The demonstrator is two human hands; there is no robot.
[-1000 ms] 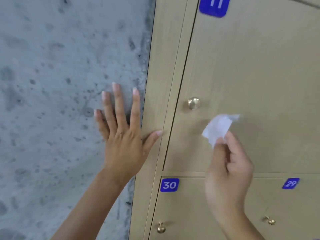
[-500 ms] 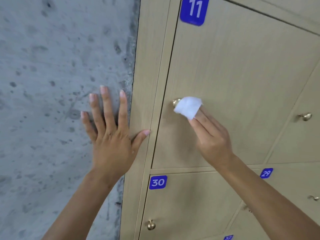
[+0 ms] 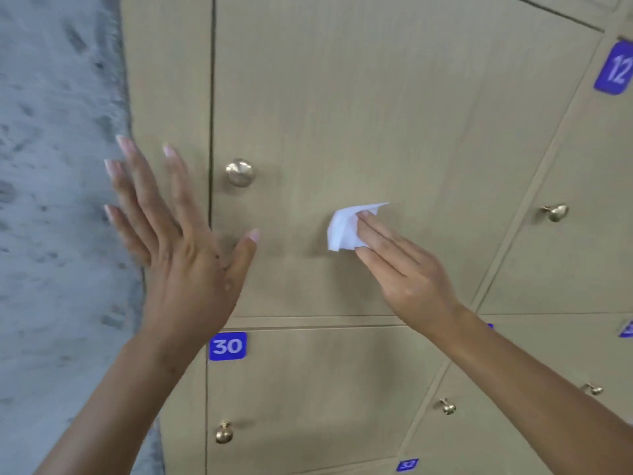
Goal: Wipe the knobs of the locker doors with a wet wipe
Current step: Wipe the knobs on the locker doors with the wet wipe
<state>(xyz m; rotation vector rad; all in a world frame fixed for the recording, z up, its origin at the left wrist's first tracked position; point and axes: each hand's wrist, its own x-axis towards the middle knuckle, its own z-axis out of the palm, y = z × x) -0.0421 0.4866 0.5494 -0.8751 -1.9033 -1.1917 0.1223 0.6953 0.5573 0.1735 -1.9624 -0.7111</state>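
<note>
The right hand (image 3: 404, 272) is pinching the wet wipe (image 3: 344, 229), at four o'clock from the knob (image 3: 239, 172). The left hand (image 3: 178, 241) is spreading wide. The loosely held wipe might slip and drop.

Bare door (image 3: 359, 114) surrounds the knob (image 3: 239, 172); left hand (image 3: 181, 241) nearby.

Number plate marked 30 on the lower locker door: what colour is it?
The number plate is blue with white digits, seen clearly in the head view.

Your left hand (image 3: 181, 245) is raised with fingers spread; your right hand (image 3: 404, 269) pinches a wet wipe (image 3: 344, 228).
</note>
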